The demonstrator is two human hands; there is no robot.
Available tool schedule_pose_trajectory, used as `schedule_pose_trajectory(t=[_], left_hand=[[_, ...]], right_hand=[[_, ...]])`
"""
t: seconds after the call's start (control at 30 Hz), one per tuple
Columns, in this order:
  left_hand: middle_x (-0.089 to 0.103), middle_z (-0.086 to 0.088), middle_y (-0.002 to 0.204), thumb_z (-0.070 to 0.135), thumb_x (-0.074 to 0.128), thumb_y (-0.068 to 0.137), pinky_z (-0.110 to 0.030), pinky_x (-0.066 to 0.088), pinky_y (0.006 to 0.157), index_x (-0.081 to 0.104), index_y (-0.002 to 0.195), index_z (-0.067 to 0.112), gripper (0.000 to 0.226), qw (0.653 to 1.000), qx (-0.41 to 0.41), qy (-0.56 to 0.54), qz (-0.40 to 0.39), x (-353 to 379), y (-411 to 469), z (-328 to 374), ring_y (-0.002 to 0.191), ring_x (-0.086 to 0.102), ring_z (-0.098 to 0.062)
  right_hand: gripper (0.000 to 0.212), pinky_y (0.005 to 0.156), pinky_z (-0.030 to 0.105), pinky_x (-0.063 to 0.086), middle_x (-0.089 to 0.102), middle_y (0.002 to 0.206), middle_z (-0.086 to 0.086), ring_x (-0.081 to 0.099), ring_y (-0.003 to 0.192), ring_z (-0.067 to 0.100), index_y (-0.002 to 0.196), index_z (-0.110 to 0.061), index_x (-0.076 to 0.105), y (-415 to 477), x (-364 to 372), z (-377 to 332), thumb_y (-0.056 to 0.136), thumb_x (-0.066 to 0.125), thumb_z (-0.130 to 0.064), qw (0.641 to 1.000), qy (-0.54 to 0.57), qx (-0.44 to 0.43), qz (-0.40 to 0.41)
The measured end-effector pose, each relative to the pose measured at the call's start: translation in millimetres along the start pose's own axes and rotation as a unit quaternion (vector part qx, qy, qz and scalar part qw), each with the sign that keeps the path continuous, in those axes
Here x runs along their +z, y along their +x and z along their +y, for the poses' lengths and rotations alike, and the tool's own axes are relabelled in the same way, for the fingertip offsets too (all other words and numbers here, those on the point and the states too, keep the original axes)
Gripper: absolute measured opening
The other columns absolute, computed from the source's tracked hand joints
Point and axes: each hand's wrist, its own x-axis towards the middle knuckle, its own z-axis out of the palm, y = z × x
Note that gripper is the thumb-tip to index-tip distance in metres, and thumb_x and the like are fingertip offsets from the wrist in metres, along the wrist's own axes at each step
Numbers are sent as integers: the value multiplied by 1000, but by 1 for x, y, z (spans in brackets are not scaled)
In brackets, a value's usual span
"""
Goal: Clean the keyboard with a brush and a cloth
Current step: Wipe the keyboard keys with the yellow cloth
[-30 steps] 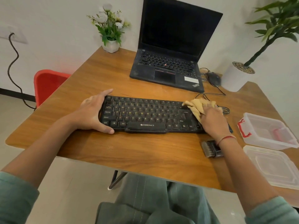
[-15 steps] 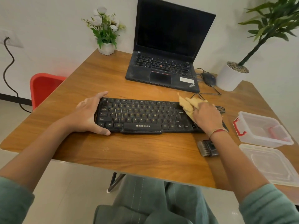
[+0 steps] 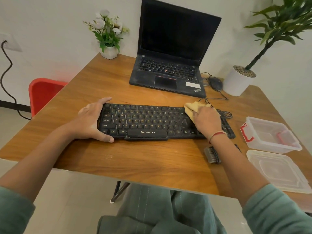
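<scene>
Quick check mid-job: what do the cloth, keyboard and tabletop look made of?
Cloth: soft woven or microfibre fabric, tan, matte; it bunches in folds.
Keyboard: black matte plastic, apparently; moulded keys, printed legends.
Tabletop: wood or wood-look laminate, smooth with slight sheen; grain lines show.

Cloth (image 3: pixel 191 108) on black keyboard (image 3: pixel 148 122), brush (image 3: pixel 212 155) beside

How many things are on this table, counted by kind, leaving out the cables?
Keyboard: 1
Laptop: 1
Mouse: 1
Cloth: 1
Brush: 1
Potted plants: 2
Plastic box: 1
Lid: 1
Total: 9
</scene>
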Motion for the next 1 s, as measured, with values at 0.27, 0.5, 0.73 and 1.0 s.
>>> schedule_pose_trajectory(t=[0.27, 0.5, 0.73, 1.0], left_hand=[[30, 1, 148, 94, 62, 24, -44, 21, 112, 3, 133, 61, 128, 1000, -4, -9, -6, -1, -1, 0, 134, 28, -22], [30, 1, 148, 81, 70, 29, -42, 21, 112, 5, 132, 61, 123, 1000, 1, -5, 1, -1, -2, 3, 134, 28, -21], [30, 2, 147, 97, 58, 22, -42, 20, 111, 5, 130, 64, 125, 1000, 0, -9, -1, -2, -3, 4, 135, 27, -20], [29, 3, 147, 95, 61, 23, -39, 19, 111, 4, 131, 63, 126, 1000, 5, -9, -1, -2, -3, 4, 134, 27, -19]], right_hand=[[30, 73, 37, 45, 65, 99, 20, 60, 93, 36, 113, -6, 59, 1, 1, 14, 98, 39, -24, 999, -29, -34, -14], [30, 59, 28, 38, 53, 81, 4, 54, 76, 23, 110, -8, 58, -9, 7, -21, 101, 37, -28, 992, 54, -108, -41], [29, 80, 39, 46, 64, 102, 19, 57, 98, 36, 107, -6, 57, -3, 7, -9, 100, 39, -27, 999, -12, -44, -21], [32, 83, 42, 46, 64, 104, 23, 58, 100, 40, 114, -5, 57, 3, 1, 13, 99, 40, -26, 999, 1, -6, -35]])
